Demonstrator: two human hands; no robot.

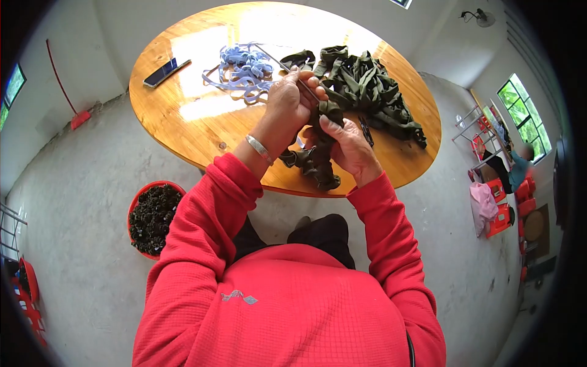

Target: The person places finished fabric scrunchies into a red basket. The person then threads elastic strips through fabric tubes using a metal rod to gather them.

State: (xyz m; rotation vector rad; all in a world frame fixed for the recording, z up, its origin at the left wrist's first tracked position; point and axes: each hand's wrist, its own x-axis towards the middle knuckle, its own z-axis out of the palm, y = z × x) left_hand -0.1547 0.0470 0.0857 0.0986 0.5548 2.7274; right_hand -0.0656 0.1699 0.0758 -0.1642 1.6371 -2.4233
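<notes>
My left hand (292, 103), with a silver bracelet at the wrist, is closed around a thin metal rod (273, 59) that slants up and left over the table. My right hand (353, 147) pinches a dark green fabric piece (319, 160), thumb on top. The fabric bunches between both hands near the rod's lower end and hangs towards the table's front edge. Whether the rod runs inside the fabric is hidden by my fingers. Beyond my right hand lies a heap of dark green fabric (367, 85). Tangled light blue strips (241, 68) lie beyond my left hand.
The round wooden table (177, 125) carries a phone (164, 72) at left and a small black tool (366, 131) beside my right hand. On the floor at left stands a red tub (130, 223) of dark bunched pieces. Another person (520, 170) sits far right near red stools.
</notes>
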